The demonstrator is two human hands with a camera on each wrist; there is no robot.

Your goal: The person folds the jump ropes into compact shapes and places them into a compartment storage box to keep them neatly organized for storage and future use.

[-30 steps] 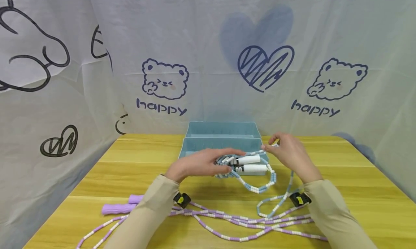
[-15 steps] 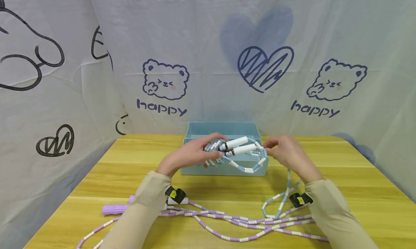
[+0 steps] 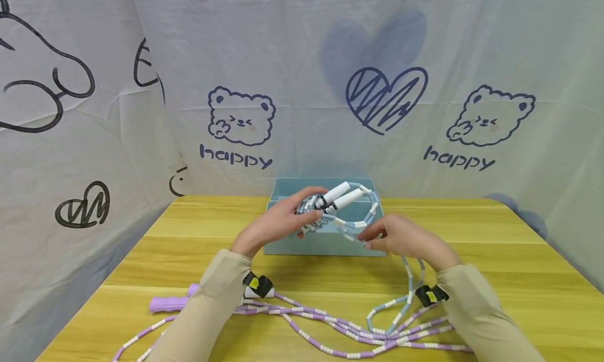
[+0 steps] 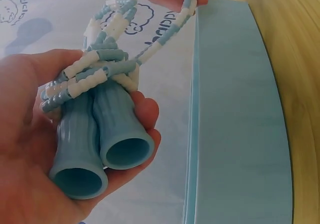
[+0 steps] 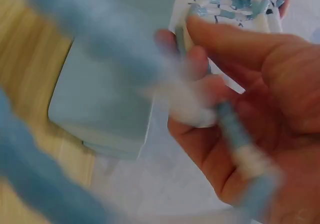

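My left hand (image 3: 282,219) grips a blue-and-white beaded jump rope (image 3: 348,199) by its two handles, with beaded cord wrapped round them. In the left wrist view the light blue handles (image 4: 80,139) lie side by side in the palm, hollow ends toward the camera. White end pieces stick up and right from the bundle in the head view. My right hand (image 3: 406,241) holds the cord (image 5: 235,126) with curled fingers, just right of and below the bundle. From it the loose tail hangs in a loop to the table.
Behind the hands stand two light blue bins (image 3: 325,245), one behind the other, on the wooden table (image 3: 207,220). A purple-and-white jump rope (image 3: 166,304) lies across the front, under both forearms. A printed curtain (image 3: 311,89) hangs behind the table.
The left hand has raised the bundle from in front of the bins and tilted its handles upward. The right hand has swung down and toward the left with the cord.
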